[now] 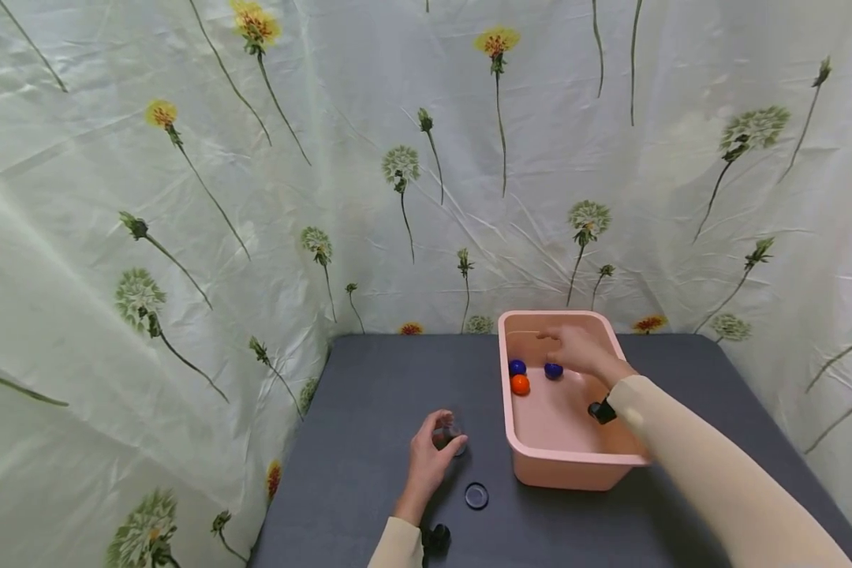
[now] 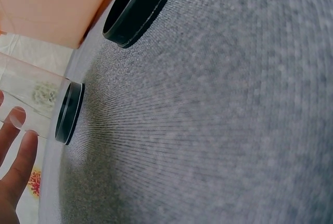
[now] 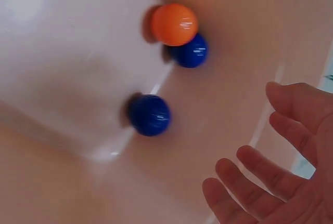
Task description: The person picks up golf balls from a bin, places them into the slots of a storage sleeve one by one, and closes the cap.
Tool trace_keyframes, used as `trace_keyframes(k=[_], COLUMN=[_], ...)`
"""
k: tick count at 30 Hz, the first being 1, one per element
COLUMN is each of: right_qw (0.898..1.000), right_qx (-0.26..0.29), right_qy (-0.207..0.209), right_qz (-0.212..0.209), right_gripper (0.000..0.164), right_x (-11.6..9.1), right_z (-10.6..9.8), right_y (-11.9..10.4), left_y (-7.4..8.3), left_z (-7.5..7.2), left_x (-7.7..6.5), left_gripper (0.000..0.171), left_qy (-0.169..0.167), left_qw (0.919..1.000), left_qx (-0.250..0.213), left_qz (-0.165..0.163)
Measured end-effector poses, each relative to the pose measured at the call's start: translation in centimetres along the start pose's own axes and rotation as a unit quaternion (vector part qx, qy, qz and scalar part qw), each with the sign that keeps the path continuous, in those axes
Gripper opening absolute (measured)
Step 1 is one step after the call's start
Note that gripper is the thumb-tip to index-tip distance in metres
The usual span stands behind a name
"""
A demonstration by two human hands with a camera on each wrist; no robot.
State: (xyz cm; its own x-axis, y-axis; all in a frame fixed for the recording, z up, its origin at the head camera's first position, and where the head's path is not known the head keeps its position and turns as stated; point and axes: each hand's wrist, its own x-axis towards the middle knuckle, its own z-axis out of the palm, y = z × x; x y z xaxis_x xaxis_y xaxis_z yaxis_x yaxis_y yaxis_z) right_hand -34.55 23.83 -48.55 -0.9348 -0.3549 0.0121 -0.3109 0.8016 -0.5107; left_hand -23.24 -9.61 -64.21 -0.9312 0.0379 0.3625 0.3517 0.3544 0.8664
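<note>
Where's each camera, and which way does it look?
Head: worn on the head, faces forward and down at the table; sleeves, left hand and right hand show.
Left wrist: on that wrist, looks across the table at the clear container and black lid; part of the left hand shows.
Right wrist: on that wrist, looks into the pink bin; right hand shows.
Shared: head and right wrist both see the orange ball and two blue balls.

You had room to pass over the near floor of the pink bin (image 1: 564, 472); an orange ball (image 1: 520, 384) and two blue balls (image 1: 554, 371) obstructed its far left; between bin and transparent container (image 1: 457, 446) you had a gap; a round black cap (image 1: 476, 496) narrowed its near end.
</note>
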Motion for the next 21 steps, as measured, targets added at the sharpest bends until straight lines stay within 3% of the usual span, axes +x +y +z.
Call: trace_keyframes(k=[5,16,21], right_qw=[0.998,0.994,0.985], right_qx=[-0.046,0.001,0.034], right_qy=[-0.025,-0.08,-0.106], right_qz=[0.02,0.071,0.13], right_gripper=[0.044,0.037,0.039], right_x=[0.5,1.0,1.6], right_z=[1.4,3.1,4.2], right_y=[1.3,3.6,4.7], left_y=[-0.1,0.1,0.0], left_z=[0.1,0.1,-0.1], left_x=[0.0,0.2,0.1], left_gripper=[0.05,0.05,0.048], left_qy=[0.001,0.005,0.001], left_qw=[1.0,1.0,0.9999], left_qx=[0.003,0.003,0.009], left_qz=[0.0,0.006,-0.008])
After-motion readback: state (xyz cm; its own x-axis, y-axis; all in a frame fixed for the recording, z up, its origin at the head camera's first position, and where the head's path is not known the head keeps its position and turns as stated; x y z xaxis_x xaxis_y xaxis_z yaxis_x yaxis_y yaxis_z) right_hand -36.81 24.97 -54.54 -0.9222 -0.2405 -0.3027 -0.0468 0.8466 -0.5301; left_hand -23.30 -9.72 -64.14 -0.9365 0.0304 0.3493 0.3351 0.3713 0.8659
